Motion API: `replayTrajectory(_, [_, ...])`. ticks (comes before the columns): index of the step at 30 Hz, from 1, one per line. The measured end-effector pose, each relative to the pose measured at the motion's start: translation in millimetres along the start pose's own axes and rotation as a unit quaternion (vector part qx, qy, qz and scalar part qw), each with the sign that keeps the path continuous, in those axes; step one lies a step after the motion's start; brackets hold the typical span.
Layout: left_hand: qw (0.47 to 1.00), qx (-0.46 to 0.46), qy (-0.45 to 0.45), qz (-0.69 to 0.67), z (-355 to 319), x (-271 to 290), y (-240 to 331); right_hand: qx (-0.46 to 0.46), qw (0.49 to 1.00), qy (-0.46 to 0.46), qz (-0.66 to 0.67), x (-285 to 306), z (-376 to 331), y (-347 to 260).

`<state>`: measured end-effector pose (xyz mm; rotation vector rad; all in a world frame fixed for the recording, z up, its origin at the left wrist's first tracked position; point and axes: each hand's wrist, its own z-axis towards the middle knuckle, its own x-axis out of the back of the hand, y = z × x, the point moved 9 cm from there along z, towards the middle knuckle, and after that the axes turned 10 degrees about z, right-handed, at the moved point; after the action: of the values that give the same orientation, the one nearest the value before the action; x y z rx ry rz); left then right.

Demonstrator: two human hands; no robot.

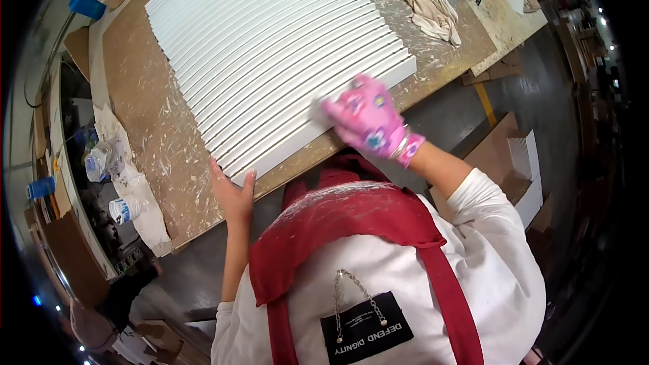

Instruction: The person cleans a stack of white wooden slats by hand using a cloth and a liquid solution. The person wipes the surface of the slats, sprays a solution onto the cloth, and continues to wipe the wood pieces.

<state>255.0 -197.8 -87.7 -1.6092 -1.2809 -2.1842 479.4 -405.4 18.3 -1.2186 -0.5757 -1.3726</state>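
Observation:
A row of long white slats (270, 47), packed side by side with uneven ends, lies across the worktable. At its near left corner is my bare left hand (233, 189), thumb on the front face and fingers against the slat ends, gripping that corner. My right hand (368, 118) wears a pink flowered glove. It is closed around a small greyish-white thing (320, 112), pressed to the front of the nearest slat; blur and the fingers hide what kind it is.
The brown worktable (138, 81) is smeared with white. A crumpled beige rag (430, 13) lies at the far right. Left of the table are a white tub (124, 210) and a clear plastic bag (101, 162). A cardboard box (497, 162) stands on the floor at right.

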Motion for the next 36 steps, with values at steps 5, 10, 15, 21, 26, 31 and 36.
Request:
replayTrajectory(5, [0.999, 0.004, -0.025, 0.026, 3.6, -4.6, 10.8, -0.213, 0.963, 0.099, -0.132, 87.4, -74.3, 180.0])
replayTrajectory(10, [0.999, -0.004, -0.013, 0.043, -3.1, -4.1, 1.8, -0.035, 0.989, 0.093, -0.113, 53.4, -24.9, 75.8])
replayTrajectory(15, [0.999, -0.021, 0.014, 0.026, 0.0, 5.5, 8.9, -0.19, 0.964, 0.111, -0.152, 69.3, -72.3, 173.0])
replayTrajectory(21, [0.998, -0.001, 0.042, 0.049, 4.6, 19.1, 32.2, 0.066, 0.98, -0.021, -0.187, -20.8, 44.5, -36.3])
replayTrajectory(26, [0.992, -0.024, 0.058, 0.108, -1.6, 17.1, 20.0, 0.169, 0.984, -0.012, 0.051, -62.5, 53.9, -102.2])
replayTrajectory(31, [0.993, -0.022, 0.027, 0.112, -3.9, 12.4, 22.1, 0.137, 0.989, -0.053, 0.027, -59.6, 63.4, -84.4])
replayTrajectory(36, [0.991, -0.038, 0.023, 0.123, -9.9, 12.4, 10.6, 0.167, 0.98, -0.08, 0.067, -85.4, 64.3, -133.3])
